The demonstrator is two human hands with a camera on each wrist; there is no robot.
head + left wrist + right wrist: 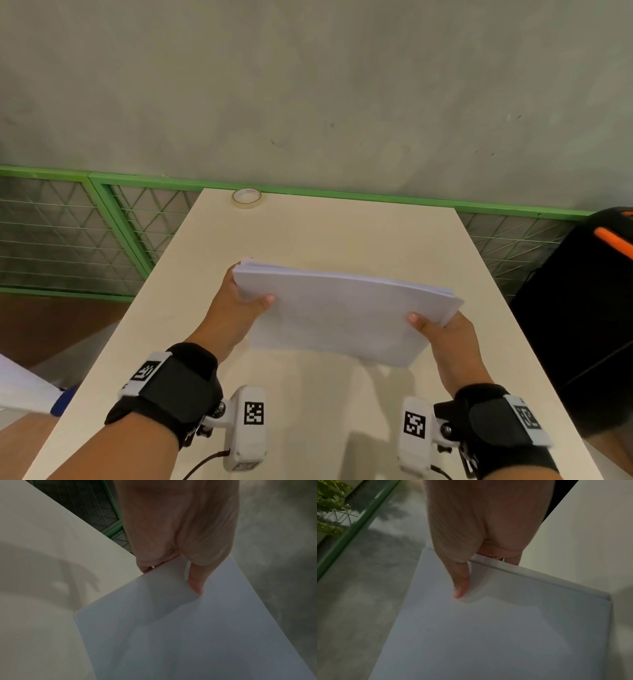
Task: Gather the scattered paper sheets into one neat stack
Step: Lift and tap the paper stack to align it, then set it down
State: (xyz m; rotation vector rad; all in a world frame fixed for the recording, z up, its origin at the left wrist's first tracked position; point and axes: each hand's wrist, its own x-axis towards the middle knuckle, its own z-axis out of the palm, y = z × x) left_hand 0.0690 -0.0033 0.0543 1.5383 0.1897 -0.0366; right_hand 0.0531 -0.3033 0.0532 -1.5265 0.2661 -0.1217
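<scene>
A thick stack of white paper sheets (342, 311) is held tilted above the middle of the cream table (308, 233). My left hand (239, 301) grips its left edge, thumb on top and fingers underneath. My right hand (445, 330) grips the right edge the same way. In the left wrist view the thumb (195, 584) presses on the top sheet of the stack (188, 635). In the right wrist view the thumb (460, 586) lies on the stack (496, 635), whose edge shows several layered sheets. The sheets' far-left corners sit slightly uneven.
A roll of clear tape (246, 198) lies at the table's far edge. A green wire-mesh fence (68, 233) runs behind and to the left. A black bag with an orange strap (589, 308) stands at the right. Something white and blue (30, 387) shows at lower left.
</scene>
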